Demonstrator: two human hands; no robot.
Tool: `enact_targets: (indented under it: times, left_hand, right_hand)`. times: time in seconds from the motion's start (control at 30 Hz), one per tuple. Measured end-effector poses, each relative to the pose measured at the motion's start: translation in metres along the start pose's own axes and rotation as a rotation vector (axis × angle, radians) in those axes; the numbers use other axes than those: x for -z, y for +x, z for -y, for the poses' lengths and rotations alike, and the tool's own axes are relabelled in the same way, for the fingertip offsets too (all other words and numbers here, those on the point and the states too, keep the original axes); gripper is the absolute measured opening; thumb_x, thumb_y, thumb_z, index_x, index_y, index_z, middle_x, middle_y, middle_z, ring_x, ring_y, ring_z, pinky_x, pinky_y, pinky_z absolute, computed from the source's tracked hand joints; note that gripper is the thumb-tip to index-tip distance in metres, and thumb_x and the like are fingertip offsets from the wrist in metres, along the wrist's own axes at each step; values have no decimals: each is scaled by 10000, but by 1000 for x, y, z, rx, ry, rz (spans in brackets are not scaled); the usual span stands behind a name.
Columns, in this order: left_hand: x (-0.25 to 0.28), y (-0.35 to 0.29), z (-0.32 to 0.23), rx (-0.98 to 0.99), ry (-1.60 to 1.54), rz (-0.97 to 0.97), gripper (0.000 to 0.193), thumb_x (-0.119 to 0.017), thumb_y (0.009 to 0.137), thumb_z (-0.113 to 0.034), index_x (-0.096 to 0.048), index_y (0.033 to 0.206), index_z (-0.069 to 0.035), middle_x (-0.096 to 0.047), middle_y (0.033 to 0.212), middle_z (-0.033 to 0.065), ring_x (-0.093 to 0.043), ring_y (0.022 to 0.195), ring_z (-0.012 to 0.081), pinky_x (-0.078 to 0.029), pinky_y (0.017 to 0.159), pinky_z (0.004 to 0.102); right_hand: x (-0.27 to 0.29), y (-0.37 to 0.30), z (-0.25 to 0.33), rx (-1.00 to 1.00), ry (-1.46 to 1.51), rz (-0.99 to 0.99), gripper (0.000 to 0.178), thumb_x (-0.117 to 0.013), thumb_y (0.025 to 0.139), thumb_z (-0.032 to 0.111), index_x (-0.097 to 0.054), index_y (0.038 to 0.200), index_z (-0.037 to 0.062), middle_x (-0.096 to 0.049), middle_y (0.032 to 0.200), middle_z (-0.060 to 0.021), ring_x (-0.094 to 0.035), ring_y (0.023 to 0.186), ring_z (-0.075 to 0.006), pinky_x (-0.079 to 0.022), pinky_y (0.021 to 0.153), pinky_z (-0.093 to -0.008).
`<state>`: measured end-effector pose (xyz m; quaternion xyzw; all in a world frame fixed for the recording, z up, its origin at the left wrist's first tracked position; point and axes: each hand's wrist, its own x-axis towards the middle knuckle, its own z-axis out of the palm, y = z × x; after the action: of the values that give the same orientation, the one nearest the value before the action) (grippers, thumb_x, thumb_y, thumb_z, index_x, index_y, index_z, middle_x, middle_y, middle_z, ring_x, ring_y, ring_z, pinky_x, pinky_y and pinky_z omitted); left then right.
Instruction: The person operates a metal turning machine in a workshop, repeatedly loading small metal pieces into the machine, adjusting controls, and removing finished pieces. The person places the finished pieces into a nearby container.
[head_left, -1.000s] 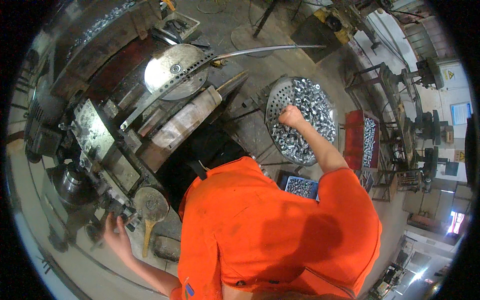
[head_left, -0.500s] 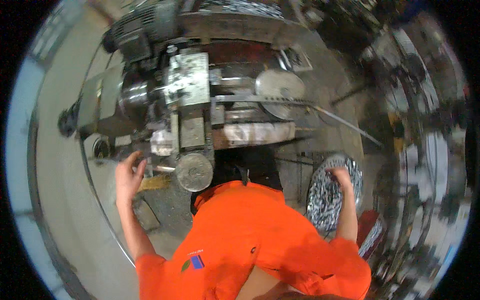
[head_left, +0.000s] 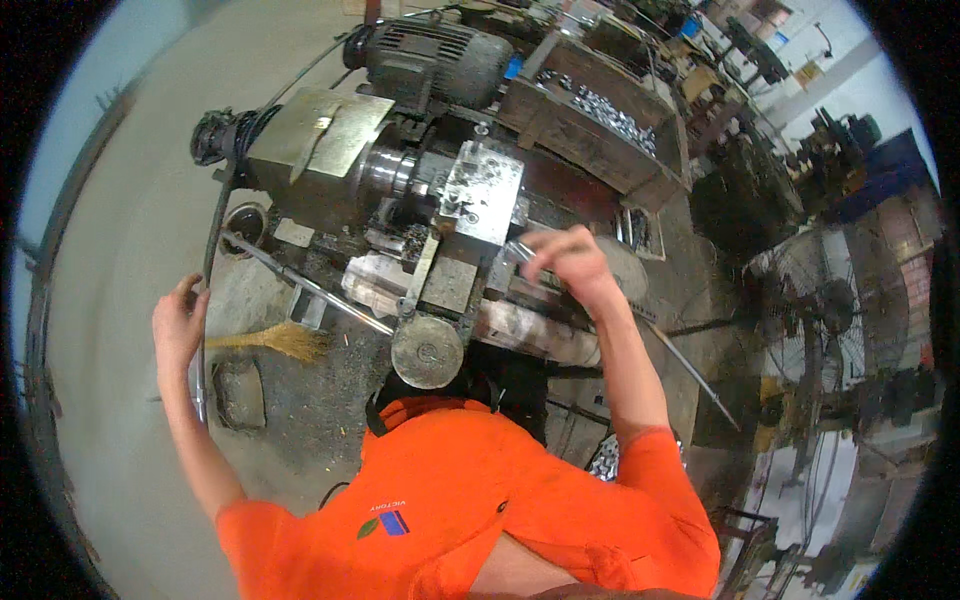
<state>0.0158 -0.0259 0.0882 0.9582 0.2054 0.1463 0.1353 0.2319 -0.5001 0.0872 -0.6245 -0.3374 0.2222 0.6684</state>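
Progress check: one small metal piece (head_left: pixel 519 251) is out at the tips of the right hand (head_left: pixel 572 268), just right of frame centre, beside the bright flat-topped block (head_left: pixel 484 190). Looks pinched between thumb and fingers, though blur hides the exact grip. So picking up reads as done for this one; it isn't seated in the block or at the shiny spindle (head_left: pixel 390 172), so placing it reads as left. Left hand (head_left: pixel 181 320), at frame left, is loosely curled with nothing visible in it; it overlaps the dark hose (head_left: pixel 212 250), can't tell if touching. Counts: one piece in hand; one block; one spindle; one finned motor (head_left: pixel 435 62), top centre; one round metal disc (head_left: pixel 427 352), below centre; two long bars, one left of the disc (head_left: pixel 318 290), one lower right (head_left: pixel 695 375); one broom (head_left: pixel 285 341) and one pan (head_left: pixel 238 393), lower left. Loose pieces: one bin (head_left: pixel 562 137) of them upper right of centre, plus one heap (head_left: pixel 605 460) mostly behind the right arm. Too many to count; can't tell whether either lot is worked.
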Motion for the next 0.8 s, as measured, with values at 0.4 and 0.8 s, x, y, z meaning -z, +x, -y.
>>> enact_targets:
  times: [0.4, 0.8]
  left_hand:
    - [-40, -74, 48, 318, -29, 87, 344, -652, 772, -235, -553, 963, 33, -585, 658, 186, -554, 590, 346, -436, 558, 386]
    - [-66, -55, 92, 332, 195, 128, 285, -621, 772, -251, -568, 877, 9, -600, 758, 228, -587, 742, 401, -463, 657, 477]
  right_hand:
    - [-48, 179, -55, -102, -1178, 33, 186, -574, 599, 154, -661, 688, 16, -600, 667, -209, -625, 668, -322, -502, 651, -358]
    - [-32, 199, -84, 159, -1050, 21, 196, -602, 563, 212, -586, 565, 17, -545, 556, -185, -563, 556, -333, -473, 563, -367]
